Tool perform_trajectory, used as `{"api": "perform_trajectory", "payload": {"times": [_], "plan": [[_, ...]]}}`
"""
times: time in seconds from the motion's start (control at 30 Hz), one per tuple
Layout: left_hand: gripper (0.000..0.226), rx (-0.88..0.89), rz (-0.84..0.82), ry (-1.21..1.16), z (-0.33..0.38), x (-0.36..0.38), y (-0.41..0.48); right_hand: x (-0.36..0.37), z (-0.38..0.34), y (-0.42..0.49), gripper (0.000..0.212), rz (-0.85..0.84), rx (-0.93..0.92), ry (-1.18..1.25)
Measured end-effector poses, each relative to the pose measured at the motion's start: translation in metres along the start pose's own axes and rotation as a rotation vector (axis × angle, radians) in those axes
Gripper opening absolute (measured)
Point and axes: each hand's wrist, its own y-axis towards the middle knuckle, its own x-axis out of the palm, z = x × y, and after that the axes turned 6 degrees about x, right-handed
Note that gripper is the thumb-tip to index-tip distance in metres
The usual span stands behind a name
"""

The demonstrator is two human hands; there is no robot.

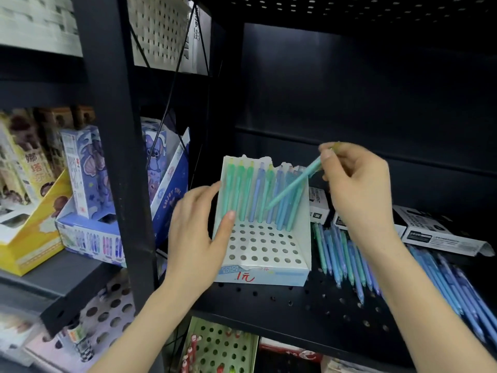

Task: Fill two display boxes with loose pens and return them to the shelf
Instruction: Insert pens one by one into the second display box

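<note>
A white display box (269,251) with a perforated insert stands on the black shelf (295,305). Its back row holds several upright green and blue pens (252,192). My left hand (199,232) grips the box's left wall, thumb inside over the holes. My right hand (355,184) pinches the top of a teal pen (293,187), held slanted with its tip down among the standing pens. A pile of loose blue and green pens (347,262) lies on the shelf to the right of the box.
Flat white and black cartons (435,232) lie behind the loose pens. A black upright post (118,157) stands left of the box. Beyond it are blue and yellow product boxes (88,200). Another perforated green box (220,345) sits on the shelf below.
</note>
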Motion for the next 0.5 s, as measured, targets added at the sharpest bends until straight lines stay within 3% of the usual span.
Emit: {"api": "perform_trajectory", "payload": {"times": [0.13,0.5], "plan": [[0.062,-0.045,-0.078,-0.065,-0.010,0.016,-0.005,0.009,0.016,-0.001,0.018,0.000,-0.046,-0.226],[0.073,0.011,-0.157,0.018,-0.015,0.022,-0.006,0.027,0.030,0.009,0.015,-0.041,-0.119,-0.474]]}}
